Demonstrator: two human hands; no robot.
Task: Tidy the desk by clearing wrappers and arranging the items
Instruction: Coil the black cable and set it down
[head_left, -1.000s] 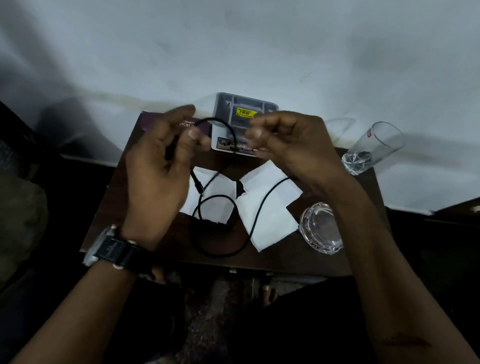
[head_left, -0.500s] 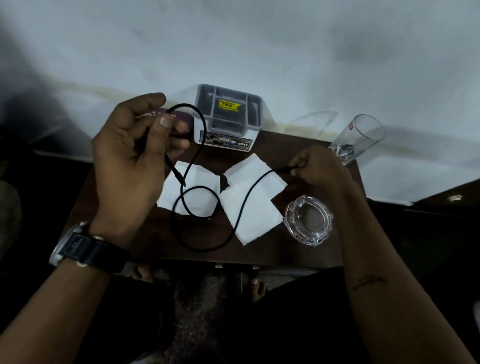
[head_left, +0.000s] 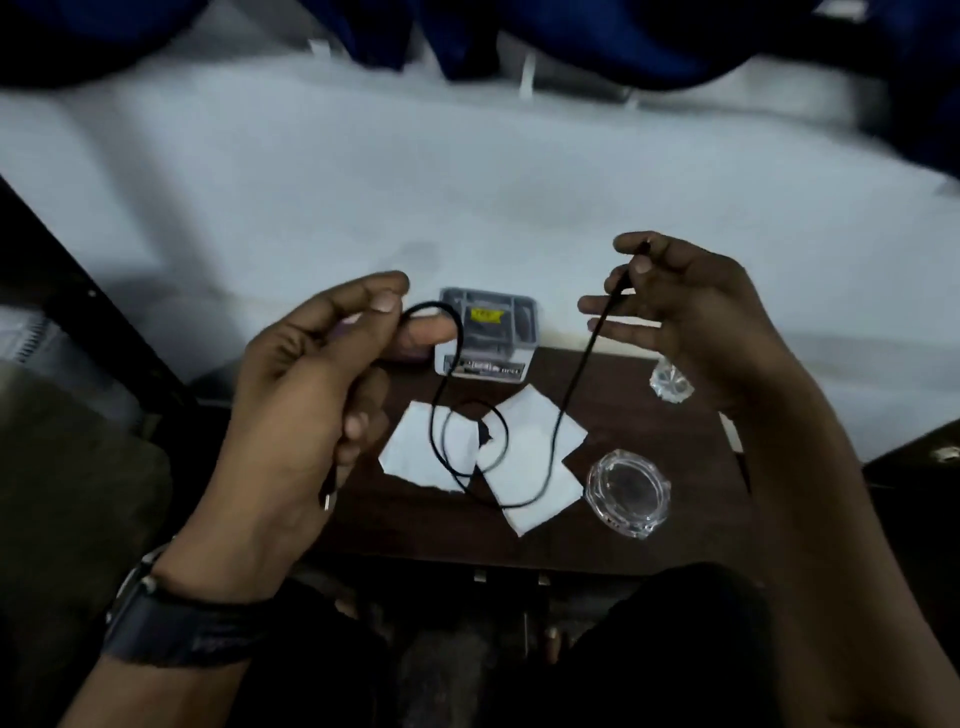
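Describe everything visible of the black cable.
The black cable is thin, flexible and rubbery-looking. The left hand grips it near one end, whose metal-tipped plug hangs below the fist. The right hand pinches it between thumb and forefinger. Between them it sags in loose loops over white paper pieces on the brown table.

head cam | looks fwd+down | close over desk (head_left: 613, 540)
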